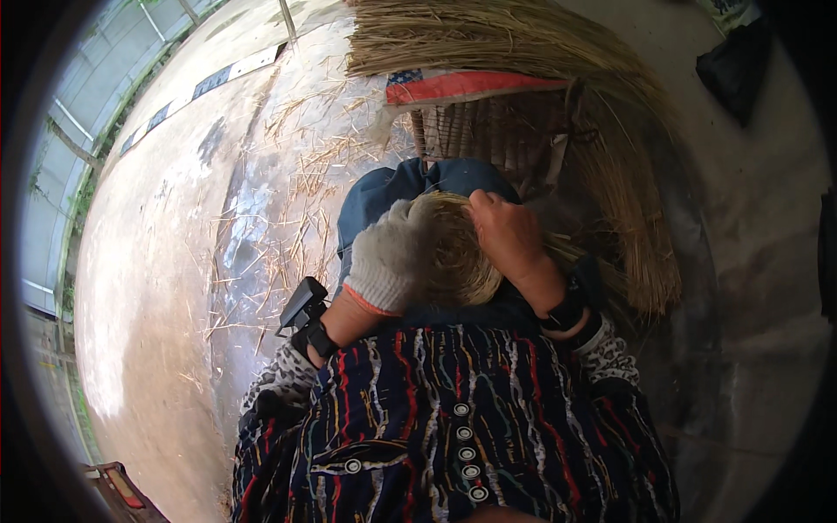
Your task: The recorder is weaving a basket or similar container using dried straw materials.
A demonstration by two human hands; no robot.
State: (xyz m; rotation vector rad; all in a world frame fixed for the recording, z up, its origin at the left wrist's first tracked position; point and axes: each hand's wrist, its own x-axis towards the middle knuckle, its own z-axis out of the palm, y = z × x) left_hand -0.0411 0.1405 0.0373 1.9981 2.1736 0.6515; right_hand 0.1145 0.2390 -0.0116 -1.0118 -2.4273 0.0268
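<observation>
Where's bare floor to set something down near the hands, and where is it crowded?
Freest: smooth concrete floor on the person's far left, beyond the scattered loose straw. Also bare floor at right, past the straw pile. Crowded: the lap, where left hand and right hand grip the straw bundle, and ahead by the woven frame.

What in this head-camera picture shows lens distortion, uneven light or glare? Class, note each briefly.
Head view: a dark fisheye rim rings the frame, and the painted strip on the concrete floor bends near it; pale glare washes out the floor at left, while the right side lies in shade; the gloved left hand, bare right hand and straw bundle look sharp.
</observation>
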